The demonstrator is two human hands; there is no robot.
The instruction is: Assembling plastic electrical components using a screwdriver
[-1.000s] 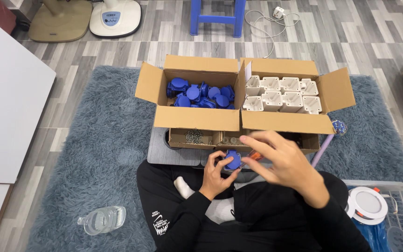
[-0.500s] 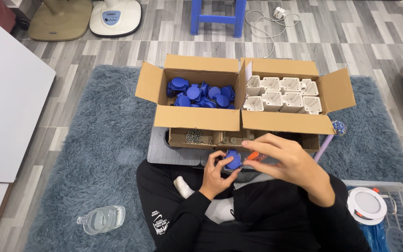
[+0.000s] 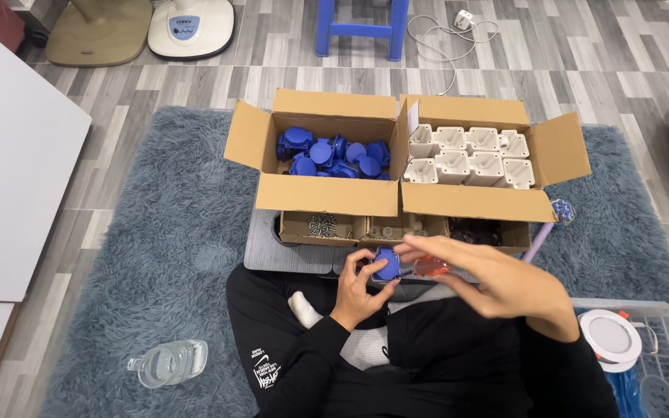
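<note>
Two hands are met over the lap: a small blue plastic cap (image 3: 386, 263) is gripped in the left hand (image 3: 359, 288), while an orange-handled screwdriver (image 3: 430, 268) is pinched in the right hand (image 3: 497, 282) just beside it. Just beyond, two open cardboard boxes (image 3: 327, 193) are set edge to edge; free grey rug (image 3: 156, 255) is seen leftward.

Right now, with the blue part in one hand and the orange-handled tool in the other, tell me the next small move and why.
Probably bring the orange-handled tool squarely onto the blue part and hold it steady. The left hand grips the part from below, and the right hand holds the tool sideways, its tip right beside the part; whether they touch is unclear.
</note>
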